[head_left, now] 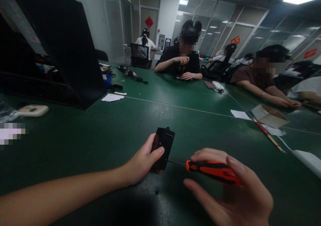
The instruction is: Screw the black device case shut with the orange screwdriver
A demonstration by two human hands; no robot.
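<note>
My left hand (146, 157) is closed round a small black rectangular case (167, 139), its thumb lying across the face. The case stands tilted above the green table and has a small tab at its top end. In my right hand (240, 185) is a screwdriver (213, 170) with an orange and black handle, held between the fingers. Its thin shaft points left, and the tip meets the lower right edge of the case. Whether the tip sits in a screw is too small to tell.
A large black panel (60, 45) stands at the left on the green table (100, 135). A beige object (32, 110) lies below it. Cables (132, 73) lie farther back. An open cardboard box (271, 115) and papers are at the right. Several people sit around, one person (179, 58) opposite.
</note>
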